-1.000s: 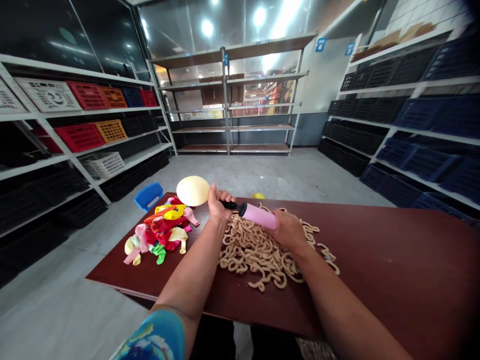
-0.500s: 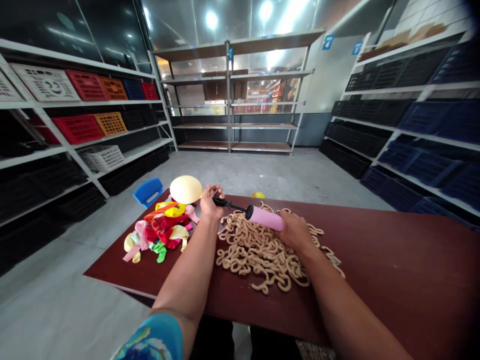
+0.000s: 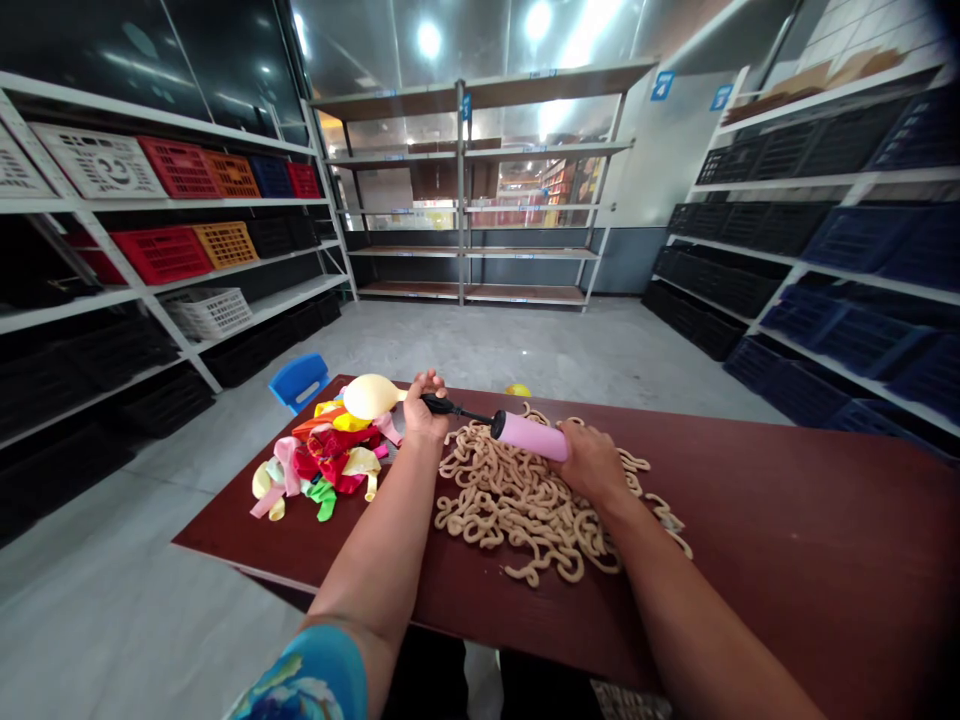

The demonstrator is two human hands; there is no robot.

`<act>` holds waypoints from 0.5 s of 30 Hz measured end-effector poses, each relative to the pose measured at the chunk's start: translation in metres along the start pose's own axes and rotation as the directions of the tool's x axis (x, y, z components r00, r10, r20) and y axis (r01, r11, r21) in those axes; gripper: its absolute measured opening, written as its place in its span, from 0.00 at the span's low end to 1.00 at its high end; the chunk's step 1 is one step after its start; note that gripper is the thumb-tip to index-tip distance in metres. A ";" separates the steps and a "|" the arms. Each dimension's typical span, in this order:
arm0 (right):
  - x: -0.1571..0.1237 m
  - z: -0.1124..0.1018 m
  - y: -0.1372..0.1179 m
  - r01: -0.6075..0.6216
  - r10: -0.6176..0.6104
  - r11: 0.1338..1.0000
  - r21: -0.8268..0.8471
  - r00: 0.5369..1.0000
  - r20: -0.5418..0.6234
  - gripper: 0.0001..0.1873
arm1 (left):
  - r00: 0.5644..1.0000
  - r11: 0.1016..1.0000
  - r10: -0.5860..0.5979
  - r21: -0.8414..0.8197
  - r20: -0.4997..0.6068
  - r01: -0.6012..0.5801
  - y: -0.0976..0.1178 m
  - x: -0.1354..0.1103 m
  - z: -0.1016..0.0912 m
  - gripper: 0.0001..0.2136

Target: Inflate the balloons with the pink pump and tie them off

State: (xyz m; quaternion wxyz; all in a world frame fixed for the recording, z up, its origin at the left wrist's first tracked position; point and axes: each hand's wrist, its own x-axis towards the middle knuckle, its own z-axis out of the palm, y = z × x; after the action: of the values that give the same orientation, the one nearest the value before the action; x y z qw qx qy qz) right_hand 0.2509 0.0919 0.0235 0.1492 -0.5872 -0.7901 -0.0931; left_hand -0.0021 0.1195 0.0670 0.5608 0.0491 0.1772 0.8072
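Note:
My left hand (image 3: pixel 424 404) is closed at the black end of a hand balloon pump, where the neck of a pale yellow balloon (image 3: pixel 370 397) meets it. The balloon is partly inflated and points left over a pile of limp, coloured balloons (image 3: pixel 330 450). My right hand (image 3: pixel 592 458) grips the pink barrel of the balloon pump (image 3: pixel 531 436). A black rod shows between the barrel and my left hand. Both hands are above a heap of beige, curled, rope-like pieces (image 3: pixel 517 500). My left fingers partly hide the nozzle and the balloon's neck.
Everything lies on a dark red-brown table (image 3: pixel 765 520). A blue chair (image 3: pixel 298 381) stands beyond its far left edge. Something yellow and round (image 3: pixel 517 390) shows past the far edge. Shelves with crates (image 3: pixel 161 255) line both sides, and a metal rack (image 3: pixel 459 200) stands at the back.
The pale yellow balloon looks smaller and sits lower, with its neck now showing. Both hands keep nearly the same place on the pump. The whole view has shifted slightly.

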 end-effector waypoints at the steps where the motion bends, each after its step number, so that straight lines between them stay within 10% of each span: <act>1: 0.000 0.000 0.000 -0.002 0.002 1.000 0.000 1.000 0.002 0.18 | 1.000 1.000 -0.002 0.000 0.008 0.002 0.000 0.000 0.000 0.04; 15: 0.000 -0.005 0.005 -0.023 0.023 1.000 -0.020 0.999 -0.040 0.14 | 0.984 0.983 -0.076 0.176 0.160 0.048 -0.005 -0.003 -0.003 0.21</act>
State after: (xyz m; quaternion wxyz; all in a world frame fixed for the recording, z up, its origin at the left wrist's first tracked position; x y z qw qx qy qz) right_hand 0.2565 0.0918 0.0279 0.1599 -0.5958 -0.7792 -0.1113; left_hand 0.0026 0.1178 0.0629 0.5922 0.1587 0.2003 0.7642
